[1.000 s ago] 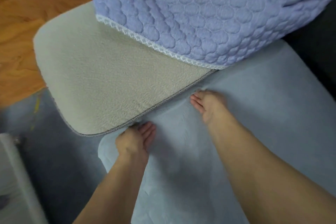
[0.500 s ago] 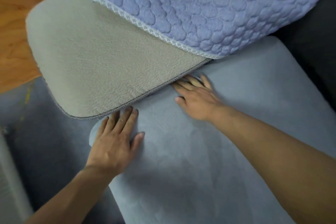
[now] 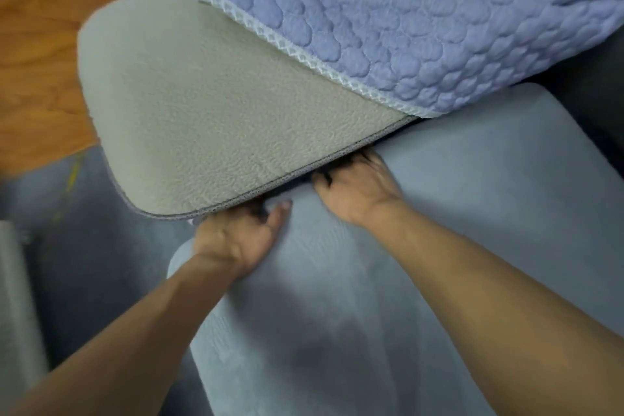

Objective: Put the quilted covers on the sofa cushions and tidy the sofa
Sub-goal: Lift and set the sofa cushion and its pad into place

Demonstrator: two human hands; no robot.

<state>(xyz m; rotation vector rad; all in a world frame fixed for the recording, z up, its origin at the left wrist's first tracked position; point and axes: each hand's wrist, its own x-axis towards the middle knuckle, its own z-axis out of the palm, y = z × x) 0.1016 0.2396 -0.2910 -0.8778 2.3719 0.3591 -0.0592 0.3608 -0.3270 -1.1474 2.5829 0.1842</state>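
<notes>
A lavender quilted cover (image 3: 422,17) with white lace trim lies over the far part of a beige cushion (image 3: 209,111). The beige cushion's near edge overlaps a blue-grey sofa cushion (image 3: 472,213) that fills the foreground. My left hand (image 3: 236,236) is at the blue-grey cushion's far edge, thumb on top and fingers curled down into the gap under the beige cushion. My right hand (image 3: 358,189) is beside it, with its fingers curled into the same gap. The fingertips of both hands are hidden in shadow.
Wooden floor (image 3: 40,44) shows at the upper left. A darker grey-blue sofa surface (image 3: 84,263) lies to the left of the cushion, with a pale grey edge (image 3: 17,297) at the far left. Dark sofa upholstery (image 3: 594,88) is at the right.
Both hands lay flat on the blue-grey cushion half a second ago. Their fingers have since curled over its far edge, under the beige cushion, and the camera view has shifted slightly.
</notes>
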